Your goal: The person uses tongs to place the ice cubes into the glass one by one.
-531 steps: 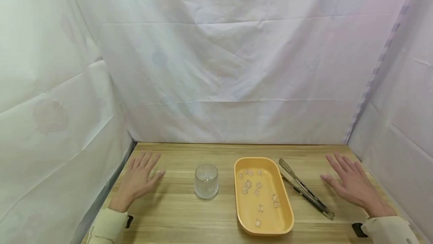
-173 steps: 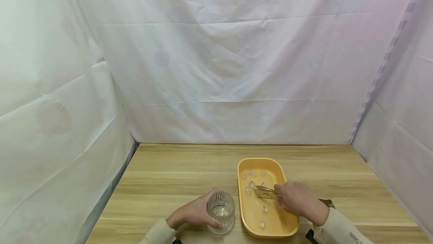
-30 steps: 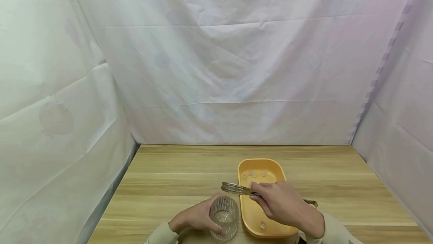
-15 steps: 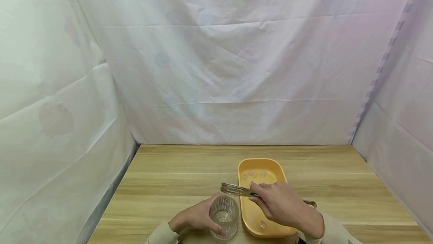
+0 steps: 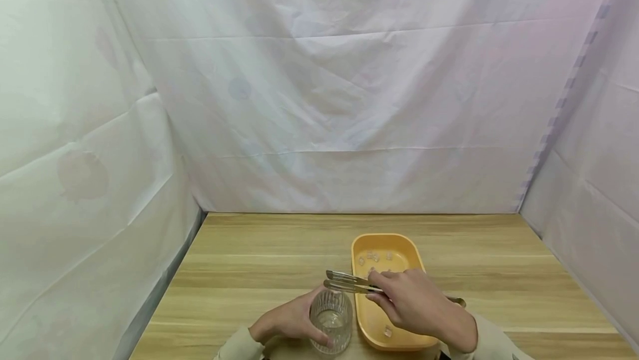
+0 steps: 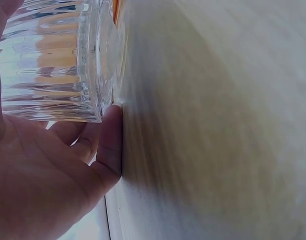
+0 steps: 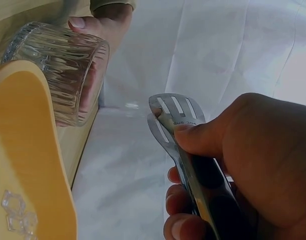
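Left hand (image 5: 289, 318) wrapped round a clear ribbed glass tumbler (image 5: 335, 321); right hand (image 5: 416, 304) gripping silver metal tongs with slotted ends and dark grips (image 5: 346, 282).

Tumbler upright on the pale wood-grain bench (image 5: 249, 271), thumb on the near side; in the left wrist view one finger sits low beside its base, at the bench top. Contents hard to tell through the glass. Tongs held aloft, pointing left, ends slightly parted; they overlap the tumbler's far rim in the head view, yet show apart from it in the right wrist view. Yellow round-cornered oblong tray (image 5: 371, 324) just right of the tumbler, partly hidden under the right hand and forearm. Small clear cubes (image 5: 370, 255) grouped toward its far end, another near the close end. White cloth (image 5: 319, 99) hangs behind.
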Demonstrator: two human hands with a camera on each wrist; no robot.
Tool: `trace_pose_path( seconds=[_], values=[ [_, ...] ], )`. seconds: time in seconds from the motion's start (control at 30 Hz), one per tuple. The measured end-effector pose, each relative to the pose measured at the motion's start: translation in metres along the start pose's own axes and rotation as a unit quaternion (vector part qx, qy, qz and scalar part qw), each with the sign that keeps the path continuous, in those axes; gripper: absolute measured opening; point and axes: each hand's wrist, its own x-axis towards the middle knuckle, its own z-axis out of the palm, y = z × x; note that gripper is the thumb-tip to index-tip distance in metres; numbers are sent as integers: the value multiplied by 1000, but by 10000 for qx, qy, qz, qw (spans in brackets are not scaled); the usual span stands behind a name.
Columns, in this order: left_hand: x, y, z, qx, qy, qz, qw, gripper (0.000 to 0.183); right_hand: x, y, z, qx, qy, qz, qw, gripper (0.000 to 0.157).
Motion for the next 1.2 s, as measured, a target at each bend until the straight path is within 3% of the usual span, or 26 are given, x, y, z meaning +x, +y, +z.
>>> trace_pose_path(
  seconds=[0.33,0.57,0.77,1.0,1.2],
  values=[
    [3,-3,1,-23,-39,145,9999,92,-1,0,1,56,-37,25,10000,21],
    [2,-3,1,14,27,-14,10000,94,-2,1,1,123,-173,57,9998,19],
    [1,-4,1,129,83,-105,9998,89,-3,3,-2,257,-395,202,9987,16],
    [0,-2,2,83,63,41,9999,81,-4,7,-12,469,-747,584,9944,17],
    [0,-1,2,33,56,65,10000,79,-5,15,-23,159,-432,661,9968,18]
  ],
)
